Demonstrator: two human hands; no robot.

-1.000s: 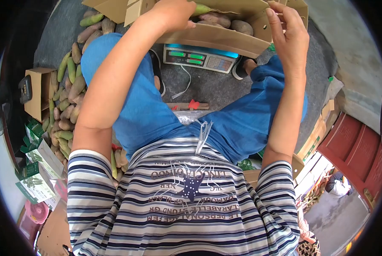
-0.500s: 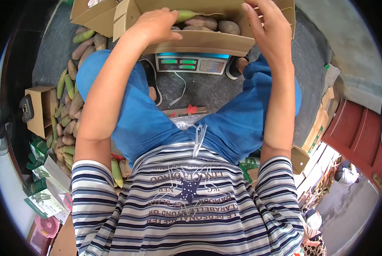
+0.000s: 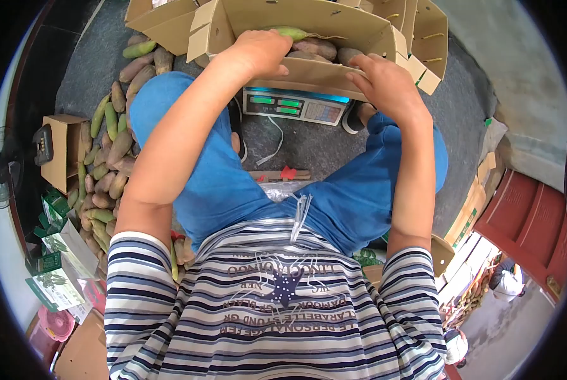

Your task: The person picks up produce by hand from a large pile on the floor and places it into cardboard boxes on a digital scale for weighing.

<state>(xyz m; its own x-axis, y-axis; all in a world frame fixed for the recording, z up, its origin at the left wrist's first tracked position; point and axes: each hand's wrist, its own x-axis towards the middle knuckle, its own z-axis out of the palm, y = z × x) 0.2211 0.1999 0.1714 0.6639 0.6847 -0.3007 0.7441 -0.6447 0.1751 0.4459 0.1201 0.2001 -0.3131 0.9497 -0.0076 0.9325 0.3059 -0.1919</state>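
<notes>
Both arms extended: left hand (image 3: 261,52) and right hand (image 3: 384,82) grasping cardboard box (image 3: 308,68) near wall.

Cardboard box (image 3: 308,66): plain brown corrugated card, matt, raw cut edges on the flaps. Fruits (image 3: 318,47) inside it: dull brownish skin, slightly rough; one green, smoother. Scale (image 3: 294,104) under the box: grey plastic casing, glossy display strip. Floor (image 3: 308,139) below the scale: dark grey, coarse, matt. Trousers (image 3: 214,171) near the scale: blue woven cloth, matt. Shirt (image 3: 277,304): soft striped knit.
</notes>
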